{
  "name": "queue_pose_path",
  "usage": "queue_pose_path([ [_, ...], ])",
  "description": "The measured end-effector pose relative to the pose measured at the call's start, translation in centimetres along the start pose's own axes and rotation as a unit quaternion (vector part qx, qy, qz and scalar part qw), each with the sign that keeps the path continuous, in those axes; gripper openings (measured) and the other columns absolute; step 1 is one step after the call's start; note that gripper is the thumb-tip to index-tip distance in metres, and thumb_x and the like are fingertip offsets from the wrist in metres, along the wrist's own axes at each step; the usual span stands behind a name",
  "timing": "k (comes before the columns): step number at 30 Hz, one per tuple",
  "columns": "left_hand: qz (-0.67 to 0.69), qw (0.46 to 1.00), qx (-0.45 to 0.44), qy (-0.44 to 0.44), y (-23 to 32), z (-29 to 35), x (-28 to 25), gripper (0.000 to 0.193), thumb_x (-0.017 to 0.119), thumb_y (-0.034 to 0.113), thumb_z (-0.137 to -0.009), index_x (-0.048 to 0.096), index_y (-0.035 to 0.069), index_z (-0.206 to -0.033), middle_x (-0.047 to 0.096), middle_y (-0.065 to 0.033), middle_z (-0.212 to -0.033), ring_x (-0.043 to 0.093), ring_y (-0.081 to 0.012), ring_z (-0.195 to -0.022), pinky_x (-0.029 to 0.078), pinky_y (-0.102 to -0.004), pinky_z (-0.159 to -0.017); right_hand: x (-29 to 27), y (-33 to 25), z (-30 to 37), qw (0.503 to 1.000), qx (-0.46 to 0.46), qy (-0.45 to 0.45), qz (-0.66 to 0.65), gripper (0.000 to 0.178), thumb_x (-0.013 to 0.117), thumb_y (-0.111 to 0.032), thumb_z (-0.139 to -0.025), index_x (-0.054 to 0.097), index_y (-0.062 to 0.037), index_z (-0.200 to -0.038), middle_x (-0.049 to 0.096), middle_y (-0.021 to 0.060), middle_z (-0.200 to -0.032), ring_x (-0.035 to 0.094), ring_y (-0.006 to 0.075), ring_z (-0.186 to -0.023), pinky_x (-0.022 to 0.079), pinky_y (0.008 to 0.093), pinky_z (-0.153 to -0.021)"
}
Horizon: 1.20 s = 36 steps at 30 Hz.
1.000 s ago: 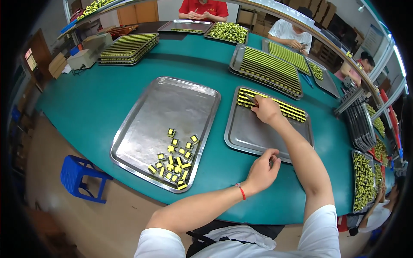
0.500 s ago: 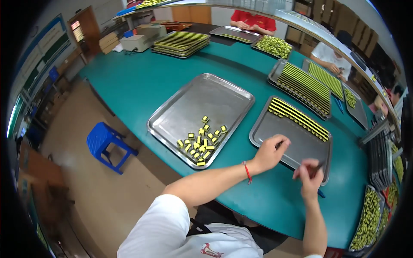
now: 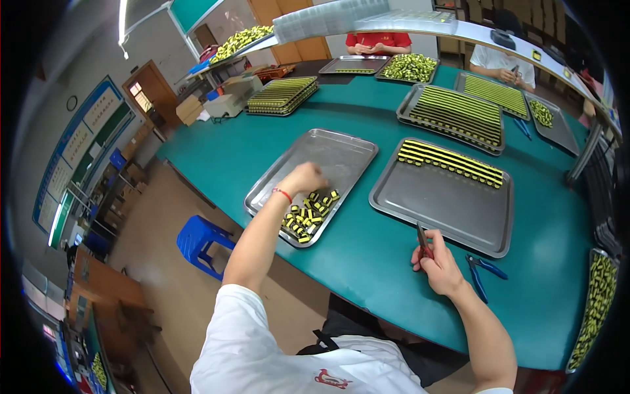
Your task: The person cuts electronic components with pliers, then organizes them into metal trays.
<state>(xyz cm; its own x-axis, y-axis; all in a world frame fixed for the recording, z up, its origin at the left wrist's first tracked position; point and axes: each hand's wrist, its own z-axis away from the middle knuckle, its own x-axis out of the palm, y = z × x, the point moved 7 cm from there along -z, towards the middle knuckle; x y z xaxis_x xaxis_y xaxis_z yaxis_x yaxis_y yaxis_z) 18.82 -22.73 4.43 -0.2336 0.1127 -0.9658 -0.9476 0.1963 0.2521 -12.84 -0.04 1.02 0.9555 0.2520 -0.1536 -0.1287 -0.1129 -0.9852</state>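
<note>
Two steel trays are set side by side on a long teal table (image 3: 367,262), which fills most of the view. On the right tray (image 3: 446,203), yellow-and-black parts are lined up in neat rows (image 3: 453,163) along its far edge. On the left tray (image 3: 328,154), loose yellow-and-black parts (image 3: 308,213) are heaped at the near end. The left hand (image 3: 303,178), curled with fingers drawn together, is held over that heap; whether a part is pinched cannot be told. The right hand (image 3: 436,266) is rested on the table near the right tray's near edge, with slim tweezers (image 3: 422,240) pinched between its fingers. Blue-handled cutters (image 3: 482,272) are laid just to its right. Farther off, filled trays (image 3: 459,115) and a stack of trays (image 3: 282,95) are seen. Blue wall signs (image 3: 82,148) are hung at far left, pale cartons (image 3: 187,108) are stacked near a brown door, and a blue stool (image 3: 200,240) is placed on the floor.
</note>
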Motion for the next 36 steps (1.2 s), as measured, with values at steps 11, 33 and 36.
queue_pose_path([
  [11, 0.5, 0.864, -0.052, 0.025, 0.2, -1.0, -0.1, 0.016, 0.067, 0.015, -0.089, 0.064, 0.001, -0.096, 0.061, -0.0072, -0.076, 0.053, -0.0132, -0.067, 0.04, -0.0269, -0.055, -0.4, 1.5, 0.2, 0.998, 0.043, 0.034, 0.002, 0.032, 0.039, 0.009, -0.076, 0.052, -0.0001, -0.104, 0.056, 0.0081, -0.083, 0.055, 0.017, -0.071, 0.048, 0.0303, -0.067],
  [33, 0.715, 0.652, 0.106, -0.229, 22.8, 9.8, 7.4, 0.037, 0.071, 0.002, -0.087, 0.058, -0.005, -0.12, 0.065, -0.0085, -0.091, 0.065, -0.0169, -0.086, 0.055, -0.0299, -0.076, -1.4, -1.1, 1.0, 0.909, 0.148, 0.022, -0.388, 0.031, 0.043, 0.008, -0.075, 0.047, -0.0011, -0.105, 0.062, 0.0221, -0.082, 0.063, 0.0296, -0.059, 0.031, 0.0287, -0.039],
  [36, 0.656, 0.724, 0.179, -0.115, 22.4, 9.8, 6.5, 0.039, 0.072, -0.003, -0.083, 0.059, -0.004, -0.12, 0.064, -0.01, -0.101, 0.065, -0.0155, -0.094, 0.055, -0.0284, -0.079, -0.1, -2.2, 1.2, 0.901, 0.155, -0.026, -0.405, 0.033, 0.043, 0.009, -0.076, 0.047, 0.0012, -0.107, 0.064, 0.0236, -0.089, 0.068, 0.0322, -0.072, 0.044, 0.0295, -0.045],
])
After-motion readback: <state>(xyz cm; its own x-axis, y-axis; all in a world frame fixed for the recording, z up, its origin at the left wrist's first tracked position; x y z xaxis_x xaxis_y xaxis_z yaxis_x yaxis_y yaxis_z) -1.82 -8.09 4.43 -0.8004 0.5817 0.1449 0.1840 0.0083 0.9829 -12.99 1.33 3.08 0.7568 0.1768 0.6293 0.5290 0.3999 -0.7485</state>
